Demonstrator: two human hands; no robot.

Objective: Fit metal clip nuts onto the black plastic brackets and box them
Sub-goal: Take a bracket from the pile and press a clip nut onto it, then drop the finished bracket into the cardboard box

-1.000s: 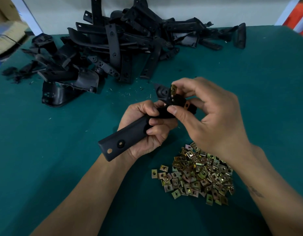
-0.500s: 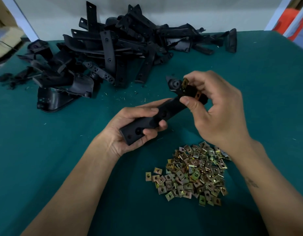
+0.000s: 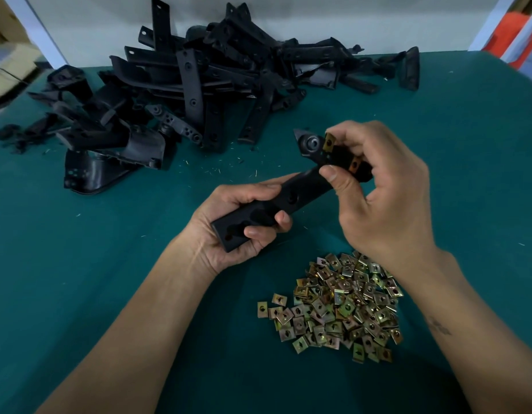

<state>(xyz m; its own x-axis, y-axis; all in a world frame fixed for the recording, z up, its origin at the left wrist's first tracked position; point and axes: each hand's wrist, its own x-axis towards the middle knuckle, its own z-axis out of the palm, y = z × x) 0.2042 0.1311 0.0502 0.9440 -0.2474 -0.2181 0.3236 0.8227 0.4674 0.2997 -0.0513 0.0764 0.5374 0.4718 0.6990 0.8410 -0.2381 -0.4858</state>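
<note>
Left hand point(image 3: 241, 222) grips the near end of one black plastic bracket point(image 3: 291, 197), fingers curled round it from below, thumb lying along its far edge. The bracket is held clear of the green table point(image 3: 94, 279), running diagonally up and away to the right.

Right hand point(image 3: 378, 192) is at the bracket's far end — thumb pressed against the near face, the other fingers curled over the top. Exact contact of the fingertips is hidden behind the bracket.

Two clip nuts are seated on that far end: one brass-coloured clip nut point(image 3: 329, 144) just beside the round boss at the tip, a second clip nut point(image 3: 355, 165) lower down, partly covered by the right fingers. Whether either is fully pushed home I cannot tell.

Loose clip nut pile point(image 3: 333, 306) lies on the table near the person, under and between the forearms — gold and silvery pieces, a few strays at the left edge.

Bracket pile point(image 3: 199, 85) sits well apart at the far side of the table, tangled, against the white wall point(image 3: 378, 22). Small shavings are scattered on the cloth between that pile and the hands.
</note>
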